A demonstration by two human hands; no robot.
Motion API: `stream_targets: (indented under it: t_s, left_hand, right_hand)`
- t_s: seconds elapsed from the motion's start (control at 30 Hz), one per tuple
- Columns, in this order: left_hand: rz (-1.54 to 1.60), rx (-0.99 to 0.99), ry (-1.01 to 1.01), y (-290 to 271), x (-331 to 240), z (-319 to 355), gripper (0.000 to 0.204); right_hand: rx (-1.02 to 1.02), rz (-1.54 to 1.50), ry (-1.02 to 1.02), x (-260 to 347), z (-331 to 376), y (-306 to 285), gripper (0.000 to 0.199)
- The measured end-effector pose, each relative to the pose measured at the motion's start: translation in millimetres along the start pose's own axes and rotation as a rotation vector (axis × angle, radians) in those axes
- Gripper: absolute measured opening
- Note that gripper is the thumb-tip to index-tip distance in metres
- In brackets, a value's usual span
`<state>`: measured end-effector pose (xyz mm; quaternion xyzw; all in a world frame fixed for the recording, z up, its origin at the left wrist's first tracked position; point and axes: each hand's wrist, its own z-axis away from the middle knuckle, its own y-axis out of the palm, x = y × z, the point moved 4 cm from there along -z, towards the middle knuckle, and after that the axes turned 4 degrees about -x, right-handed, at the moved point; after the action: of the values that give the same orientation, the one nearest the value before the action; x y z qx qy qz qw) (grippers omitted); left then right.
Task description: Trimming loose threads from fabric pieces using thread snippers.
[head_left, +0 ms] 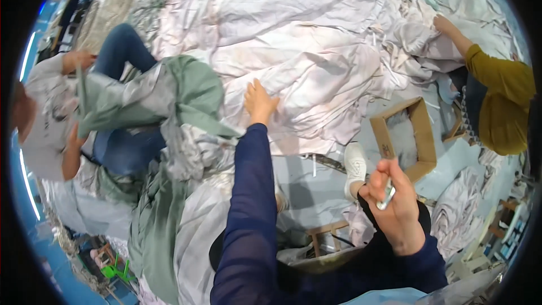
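Pale cloth (pixel 316 90): covers the middle and far parts of the scene. Runs out of sight at the far side, so cannot be assigned a long axis; shows main creases slanting from near left to far right. Is off-white with a faint pink tint and dull blotches, rumpled, heaped in soft ridges. Bears no readable label.

Left hand (pixel 260 101): lies on or just above the near part of the cloth; contact cannot be told. Is spread, with fingers pointing far and thumb held out to the right.

Right hand (pixel 398 209): is raised at near right, palm up, with fingers curled around a small white object (pixel 387 196). Object: is slim, partly hidden by the fingers, of unclear kind. Has its long axis slanting from near left to far right. Carries no legible marking.

Cardboard box (pixel 422 135): stands open on the floor, right of the cloth's near edge. Has small dark marks on the left wall, too small to read.

White shoe (pixel 355 164): sits just left of the box, toe pointing far.

At left: a seated co-worker (pixel 42 118) in a pale shirt with dark print, with green cloth (pixel 197 87) across the lap. At far right: a co-worker in a mustard top (pixel 499 79), one hand at the pale cloth.
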<state>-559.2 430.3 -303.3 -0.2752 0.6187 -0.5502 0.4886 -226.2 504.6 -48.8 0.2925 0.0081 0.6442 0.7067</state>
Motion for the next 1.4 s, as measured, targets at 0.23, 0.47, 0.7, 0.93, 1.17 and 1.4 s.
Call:
stream_targets:
  t_s: [0.23,0.47,0.7,0.93,1.17,1.4]
  left_hand:
    - [0.001,0.068,0.218,50.0,-7.3,-70.0,0.035]
    - [0.135,0.135,0.26,68.8,35.3,86.1,0.041]
    - [0.045,0.537,-0.101,26.7,35.9,287.2,0.06]
    - [-0.16,0.729,-0.067,7.7,77.6,369.1,0.052]
    - [-0.141,1.021,0.123,10.1,-8.1,424.5,0.047]
    - [0.268,0.395,-0.167,64.3,1.0,316.3,0.028]
  right_hand:
    - [0.024,0.131,-0.152,14.9,-10.5,-1.1,0.031]
    - [0.162,0.137,-0.141,16.7,-9.2,-8.5,0.033]
    - [0.217,0.104,-0.146,4.8,-4.1,-20.5,0.03]
    - [0.296,0.027,-0.253,20.0,-4.5,-11.5,0.029]
    - [0.299,-0.03,-0.287,39.4,-13.4,-32.6,0.027]
    - [0.279,0.045,-0.264,33.0,-10.5,-28.5,0.027]
